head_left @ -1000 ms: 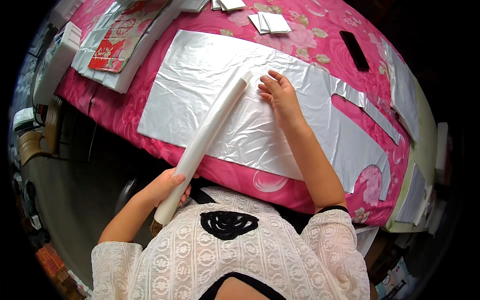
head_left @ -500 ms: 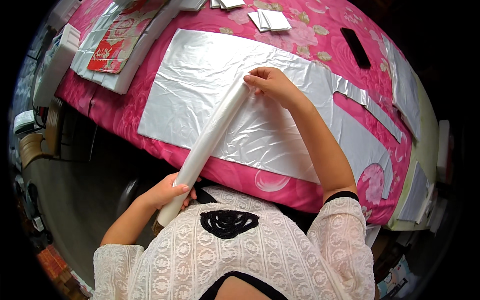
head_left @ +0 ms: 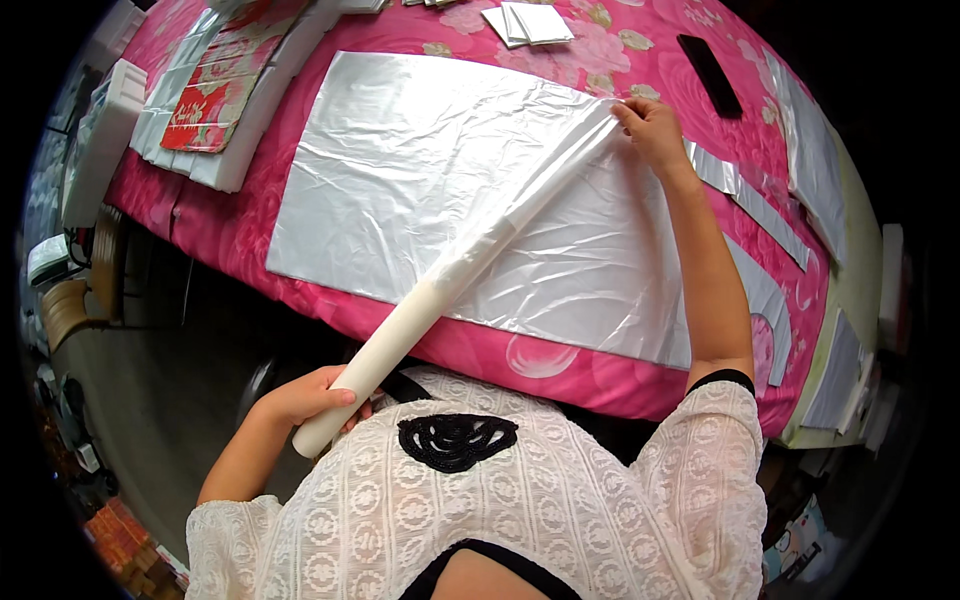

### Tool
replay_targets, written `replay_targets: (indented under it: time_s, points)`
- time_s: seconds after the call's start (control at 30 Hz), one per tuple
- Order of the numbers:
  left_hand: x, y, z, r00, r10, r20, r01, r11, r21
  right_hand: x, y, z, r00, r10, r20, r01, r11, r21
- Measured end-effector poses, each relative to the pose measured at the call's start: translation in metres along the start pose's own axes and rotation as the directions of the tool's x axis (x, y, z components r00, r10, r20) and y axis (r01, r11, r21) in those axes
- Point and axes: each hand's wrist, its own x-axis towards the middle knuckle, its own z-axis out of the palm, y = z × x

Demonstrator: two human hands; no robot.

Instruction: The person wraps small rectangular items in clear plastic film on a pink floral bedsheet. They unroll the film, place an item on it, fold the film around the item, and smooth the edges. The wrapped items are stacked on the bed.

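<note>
My left hand is wrapped round the lower end of a long white roll, held slantwise over the table's near edge. A thin, clear plastic sleeve stretches from the roll's upper part toward the far right. Its far end is pinched between the fingers of my right hand. Beneath the roll and sleeve lies a wide, creased silvery sheet, flat on the table.
A pink floral cloth covers the table. Silvery strips and a black phone lie at the right. White squares sit at the back. White foam blocks carry a red patterned piece at left. A chair stands beyond.
My right hand has moved away to the upper right, drawing the clear sleeve along the roll and past its far end. More bare roll shows near my left hand, which still grips the bottom.
</note>
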Motion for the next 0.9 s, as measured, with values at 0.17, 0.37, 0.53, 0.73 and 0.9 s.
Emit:
replay_targets:
  time_s: [0.17,0.37,0.53,0.73,0.9]
  points:
    - [-0.023,-0.018,-0.025,0.982,-0.162,0.099,0.158,0.986,0.047,0.009,0.048,-0.076,0.973,0.039,-0.227,-0.045,0.999,-0.024]
    - [-0.022,0.041,-0.016,0.946,-0.217,0.24,0.154,0.954,0.257,0.01,0.037,-0.048,0.991,-0.034,-0.13,0.05,0.991,0.122]
    - [0.029,0.145,0.03,0.972,0.21,0.109,-0.169,0.291,0.942,-0.008,-0.012,0.003,0.993,-0.092,0.068,0.08,0.983,0.164]
    - [0.088,0.163,0.06,0.543,0.716,0.439,0.015,-0.531,0.848,-0.005,-0.029,0.034,0.97,-0.157,0.184,0.139,0.985,0.106]
    - [0.109,0.124,0.06,0.566,0.432,0.702,-0.404,-0.597,0.693,-0.001,-0.023,0.036,0.966,-0.16,0.204,0.149,0.986,0.069]
